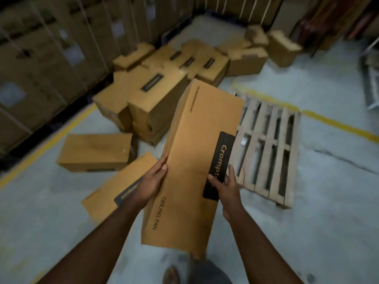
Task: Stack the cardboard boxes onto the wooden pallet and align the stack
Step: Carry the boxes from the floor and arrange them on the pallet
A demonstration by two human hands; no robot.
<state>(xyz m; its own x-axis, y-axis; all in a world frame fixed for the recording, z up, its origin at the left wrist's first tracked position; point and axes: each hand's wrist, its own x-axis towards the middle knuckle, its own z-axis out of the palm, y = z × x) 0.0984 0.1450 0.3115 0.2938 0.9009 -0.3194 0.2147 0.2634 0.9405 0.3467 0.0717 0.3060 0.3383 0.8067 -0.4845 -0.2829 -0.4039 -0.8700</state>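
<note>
A long cardboard box (194,152) printed "CEILING FAN" with a black label hangs in the air at the middle of the view, held between both hands. My left hand (151,183) grips its left edge, thumb on top. My right hand (225,187) grips its right edge over the black label. The wooden pallet (268,154) lies bare on the floor just right of the held box, its slats running away from me. Several more cardboard boxes (155,99) lie in a loose heap on the floor behind and to the left.
One box (96,152) lies flat at the left and another (114,189) under my left forearm. Tall strapped cartons (51,58) form a wall at the back left. Yellow floor lines (338,126) cross the grey concrete. My foot (170,275) shows at the bottom.
</note>
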